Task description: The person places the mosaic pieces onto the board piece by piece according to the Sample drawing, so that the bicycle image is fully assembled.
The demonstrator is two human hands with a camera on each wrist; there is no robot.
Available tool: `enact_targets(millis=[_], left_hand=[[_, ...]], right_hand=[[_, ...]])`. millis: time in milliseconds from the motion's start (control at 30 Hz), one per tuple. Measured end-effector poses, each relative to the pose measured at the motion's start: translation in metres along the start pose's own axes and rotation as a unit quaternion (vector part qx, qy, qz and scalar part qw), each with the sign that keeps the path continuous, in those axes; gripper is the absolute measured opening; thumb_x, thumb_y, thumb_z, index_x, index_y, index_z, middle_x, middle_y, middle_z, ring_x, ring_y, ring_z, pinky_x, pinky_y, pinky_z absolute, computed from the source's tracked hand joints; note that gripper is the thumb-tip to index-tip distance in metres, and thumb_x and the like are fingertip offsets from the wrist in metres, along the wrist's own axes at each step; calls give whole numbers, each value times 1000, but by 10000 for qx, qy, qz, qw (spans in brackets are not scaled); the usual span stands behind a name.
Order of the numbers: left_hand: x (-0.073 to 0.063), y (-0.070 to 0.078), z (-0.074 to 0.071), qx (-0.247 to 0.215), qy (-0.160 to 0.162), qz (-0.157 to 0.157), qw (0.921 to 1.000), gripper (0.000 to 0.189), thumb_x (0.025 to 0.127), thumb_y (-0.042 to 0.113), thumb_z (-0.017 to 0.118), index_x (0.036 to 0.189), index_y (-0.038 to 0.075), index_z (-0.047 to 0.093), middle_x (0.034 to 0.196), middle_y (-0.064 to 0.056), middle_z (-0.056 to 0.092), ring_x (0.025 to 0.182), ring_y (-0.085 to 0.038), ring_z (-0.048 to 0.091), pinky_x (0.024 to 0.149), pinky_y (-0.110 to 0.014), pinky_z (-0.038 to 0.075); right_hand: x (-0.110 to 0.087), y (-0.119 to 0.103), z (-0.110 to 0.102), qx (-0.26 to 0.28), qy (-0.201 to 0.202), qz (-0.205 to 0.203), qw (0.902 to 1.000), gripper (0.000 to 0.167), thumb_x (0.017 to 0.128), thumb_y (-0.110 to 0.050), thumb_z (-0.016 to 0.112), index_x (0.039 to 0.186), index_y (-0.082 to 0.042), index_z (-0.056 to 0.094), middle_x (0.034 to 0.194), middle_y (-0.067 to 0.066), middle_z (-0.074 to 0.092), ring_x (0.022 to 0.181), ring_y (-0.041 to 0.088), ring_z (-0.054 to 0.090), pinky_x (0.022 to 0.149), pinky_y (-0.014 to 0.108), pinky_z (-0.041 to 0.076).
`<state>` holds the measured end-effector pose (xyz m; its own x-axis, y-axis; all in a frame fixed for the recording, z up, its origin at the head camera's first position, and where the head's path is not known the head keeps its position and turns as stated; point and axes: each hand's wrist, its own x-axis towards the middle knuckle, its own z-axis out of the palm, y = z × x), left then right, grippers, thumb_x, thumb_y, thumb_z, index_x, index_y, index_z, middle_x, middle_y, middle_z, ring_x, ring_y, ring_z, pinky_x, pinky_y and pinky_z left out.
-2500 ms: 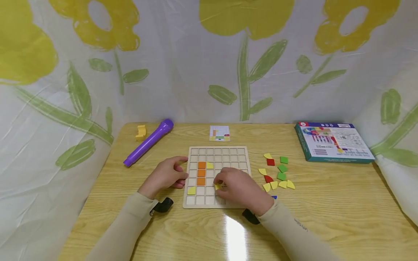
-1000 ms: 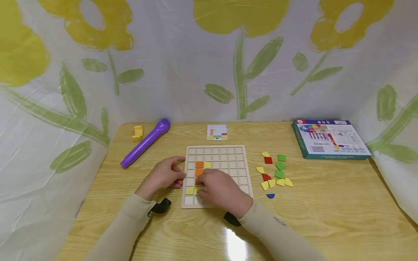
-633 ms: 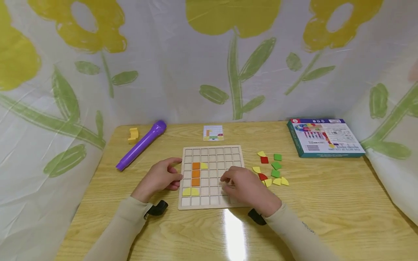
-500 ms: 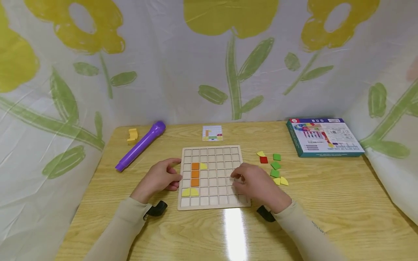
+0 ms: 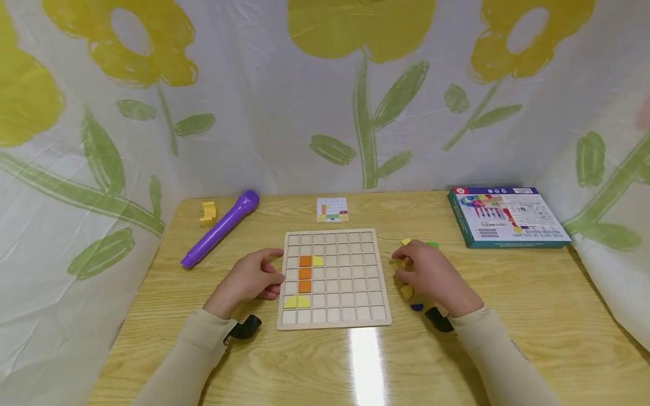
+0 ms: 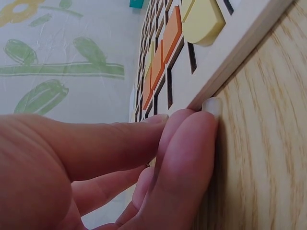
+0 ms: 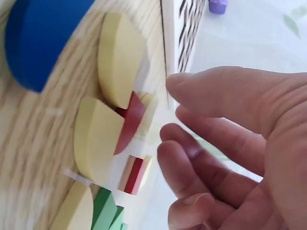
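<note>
A wooden grid board [image 5: 345, 272] lies in the middle of the table. Three orange squares [image 5: 304, 273] form a column in it, with a yellow quarter circle [image 5: 317, 261] beside the top one. Two more yellow quarter circles [image 5: 297, 302] meet as a half-round lower left. My left hand [image 5: 246, 277] touches the board's left edge with its fingertips. Right of the board, my right hand [image 5: 434, 276] hovers over loose pieces, its fingers bent and apart, holding nothing. Near it lie yellow pieces [image 7: 96, 141], a red quarter circle [image 7: 129, 120], green squares [image 7: 104, 208] and a blue half circle [image 7: 41, 38].
A small pattern card [image 5: 332, 209] lies behind the board. Toward the back left are a purple microphone [image 5: 220, 228] and a yellow curved block [image 5: 208, 214]. A flat box [image 5: 510, 217] sits at the back right. A flower-painted white cloth [image 5: 254, 113] encloses the table.
My right hand has set a yellow quarter circle beside the lower-left one, let go, and moved right off the board to the loose pieces. My left hand has stayed at the board's edge.
</note>
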<state>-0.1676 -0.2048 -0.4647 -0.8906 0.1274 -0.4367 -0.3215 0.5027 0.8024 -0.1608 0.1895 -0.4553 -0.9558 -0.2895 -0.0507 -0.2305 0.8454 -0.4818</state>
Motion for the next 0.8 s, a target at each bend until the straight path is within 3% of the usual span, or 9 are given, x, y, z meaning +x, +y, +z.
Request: enact_targets(millis=[167,300,467,800], left_hand=[[-1,0,4,19,11,8,10000,67,100,7,76,161,15,49,114,-17,59,75,-21,74,70,-36,71],[-1,1,5,40,50,27,10000,68,100,9,77,162,16,49,114,-17,60,75,-21,74,69,-36,70],[-2,1,4,211,83,137,9997,72,98,11,79,163,15,48,111,-16,62,73,-21,73,68,-35,70],[-4,1,3,549,239,322,9977,72,98,9,77,164,11,47,107,-15,61,69,-18,73,65,-32,69]], right_hand=[[-1,4,1,-65,-69,166,9998,26,94,-12,77,120,-7,78,109,6,72,93,21,66,86,44,64],[-1,5,3,-95,-100,201,9997,22,94,-10,76,116,-7,79,105,6,70,89,20,63,82,41,63],[-1,5,5,-172,28,100,9998,19,94,-9,76,112,-8,81,101,5,69,83,17,59,75,36,59],[2,-3,5,-225,225,-36,9995,15,96,-13,78,109,-6,81,101,6,72,87,18,68,80,42,65]])
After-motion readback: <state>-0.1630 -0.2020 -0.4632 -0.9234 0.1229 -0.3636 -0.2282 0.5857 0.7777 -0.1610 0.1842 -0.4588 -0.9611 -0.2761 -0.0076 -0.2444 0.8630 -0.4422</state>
